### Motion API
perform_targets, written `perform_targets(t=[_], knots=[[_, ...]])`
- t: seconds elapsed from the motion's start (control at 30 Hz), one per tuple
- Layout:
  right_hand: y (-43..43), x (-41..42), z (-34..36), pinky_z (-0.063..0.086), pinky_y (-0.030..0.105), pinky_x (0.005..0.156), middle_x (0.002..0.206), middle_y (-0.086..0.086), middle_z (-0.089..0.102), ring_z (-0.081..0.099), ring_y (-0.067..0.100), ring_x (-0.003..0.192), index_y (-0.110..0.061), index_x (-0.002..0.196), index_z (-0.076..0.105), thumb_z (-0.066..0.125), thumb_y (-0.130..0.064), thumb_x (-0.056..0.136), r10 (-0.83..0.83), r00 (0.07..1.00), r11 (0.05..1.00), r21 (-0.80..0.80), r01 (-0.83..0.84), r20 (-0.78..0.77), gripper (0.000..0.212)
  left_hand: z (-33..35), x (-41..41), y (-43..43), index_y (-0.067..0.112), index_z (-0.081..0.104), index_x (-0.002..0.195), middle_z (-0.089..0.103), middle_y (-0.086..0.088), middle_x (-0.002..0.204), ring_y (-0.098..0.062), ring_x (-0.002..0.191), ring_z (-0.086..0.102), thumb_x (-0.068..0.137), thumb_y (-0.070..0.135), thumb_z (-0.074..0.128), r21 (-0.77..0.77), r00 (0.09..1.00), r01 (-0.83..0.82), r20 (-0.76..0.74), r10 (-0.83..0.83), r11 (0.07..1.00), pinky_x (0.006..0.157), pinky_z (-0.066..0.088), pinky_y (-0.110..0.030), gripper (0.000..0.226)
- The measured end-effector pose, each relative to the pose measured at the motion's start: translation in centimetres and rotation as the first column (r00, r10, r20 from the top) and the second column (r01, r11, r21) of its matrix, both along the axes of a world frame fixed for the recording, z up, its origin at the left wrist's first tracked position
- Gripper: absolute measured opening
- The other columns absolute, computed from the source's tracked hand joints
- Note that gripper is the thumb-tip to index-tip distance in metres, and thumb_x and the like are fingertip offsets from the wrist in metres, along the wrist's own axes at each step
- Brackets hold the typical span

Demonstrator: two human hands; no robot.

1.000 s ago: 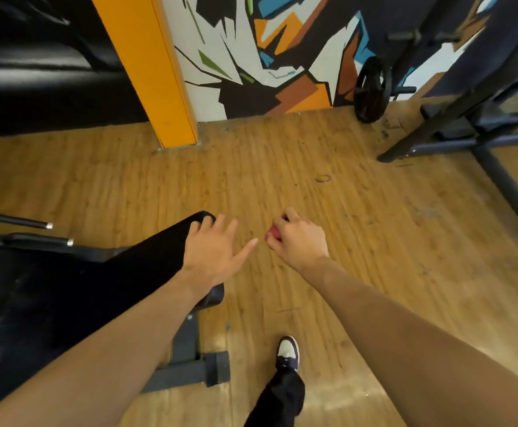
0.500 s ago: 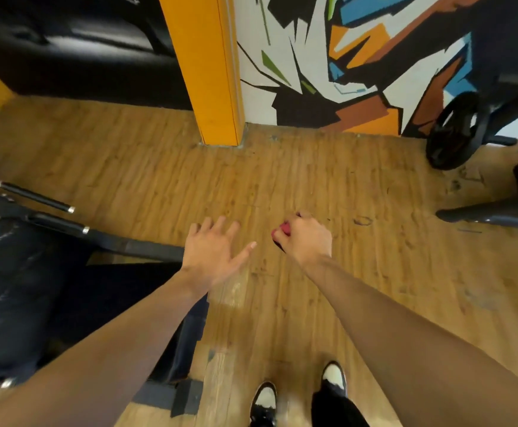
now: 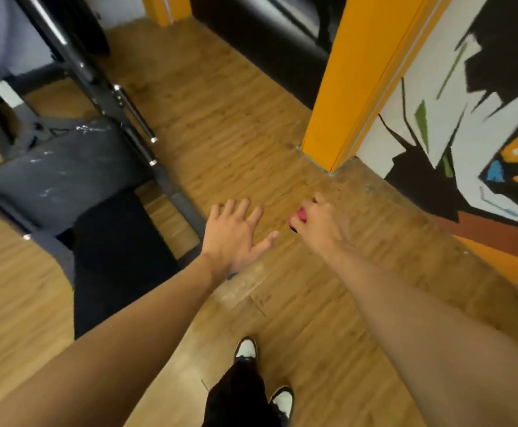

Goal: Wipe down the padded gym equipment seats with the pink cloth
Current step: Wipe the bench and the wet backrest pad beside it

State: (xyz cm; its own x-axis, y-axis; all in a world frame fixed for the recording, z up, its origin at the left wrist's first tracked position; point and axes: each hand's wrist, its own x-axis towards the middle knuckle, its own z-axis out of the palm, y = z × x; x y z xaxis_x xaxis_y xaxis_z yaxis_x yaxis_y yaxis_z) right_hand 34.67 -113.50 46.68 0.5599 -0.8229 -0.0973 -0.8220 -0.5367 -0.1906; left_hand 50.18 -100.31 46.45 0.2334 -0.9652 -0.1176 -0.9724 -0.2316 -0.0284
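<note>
Wood floor point(image 3: 251, 134), right hand point(image 3: 322, 223) balling pink cloth point(image 3: 301, 214)

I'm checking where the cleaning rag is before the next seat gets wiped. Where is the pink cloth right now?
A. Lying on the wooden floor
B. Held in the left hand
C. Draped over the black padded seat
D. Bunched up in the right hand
D: a bit of the pink cloth shows between the curled fingers of the right hand, while the left hand is spread open and holds nothing.
</note>
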Motion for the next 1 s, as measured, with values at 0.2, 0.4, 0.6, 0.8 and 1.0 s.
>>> perform_targets(t=[0.2,0.4,0.6,0.8,1.0], knots=[[-3.6,13.9,-0.8,0.037,0.034,0.064,0.109,0.005,0.053,0.063,0.031,0.093,-0.019,0.096,0.066,0.055,-0.042,0.094,0.42,0.906,0.903,-0.08,-0.423,-0.05,0.025,-2.5,7.3,-0.7,0.019,0.054,0.146,0.059,-0.011,0.142,-0.037,0.121,0.056,0.1,0.075,0.019,0.052,0.963,-0.271,0.019,0.27,0.961,0.097,0.042,-0.051,0.081],[-5.7,25.2,-2.8,0.038,0.033,0.069,0.111,0.005,0.054,0.061,0.029,0.099,-0.018,0.099,0.066,0.055,-0.042,0.096,0.687,0.725,0.723,-0.06,-0.689,-0.045,0.026,-6.0,13.1,-0.2,0.018,0.047,0.153,0.055,-0.011,0.148,-0.035,0.123,0.055,0.101,0.075,0.015,0.128,0.857,-0.514,0.032,0.515,0.848,0.098,0.043,-0.05,0.083],[-4.9,31.1,-6.9,0.035,0.031,0.065,0.107,0.004,0.054,0.063,0.028,0.097,-0.018,0.098,0.066,0.056,-0.041,0.097,0.835,0.546,0.548,0.028,-0.836,-0.066,0.025,-7.7,14.7,1.2,0.016,0.048,0.153,0.051,-0.013,0.154,-0.039,0.132,0.051,0.1,0.073,0.014,0.131,0.68,-0.725,-0.018,0.733,0.676,0.102,0.041,-0.052,0.085],[-1.3,37.8,-10.5,0.037,0.031,0.064,0.103,0.002,0.055,0.062,0.025,0.092,-0.018,0.098,0.067,0.056,-0.041,0.096,0.958,0.285,0.284,0.057,-0.957,0.018,0.025,-10.1,14.4,2.0,0.018,0.046,0.155,0.051,-0.011,0.155,-0.041,0.138,0.048,0.101,0.07,0.013,0.167,0.396,-0.906,0.006,0.918,0.389,0.112,0.034,-0.055,0.082],[1.5,41.1,-13.0,0.038,0.031,0.063,0.099,-0.001,0.054,0.054,0.015,0.078,-0.02,0.096,0.065,0.056,-0.046,0.097,0.989,-0.101,-0.115,0.133,-0.984,0.108,0.027,-11.9,12.0,1.1,0.015,0.048,0.153,0.053,-0.014,0.152,-0.043,0.136,0.049,0.101,0.07,0.015,0.164,0.033,-0.986,0.101,0.994,0.016,0.112,0.033,-0.055,0.083]])
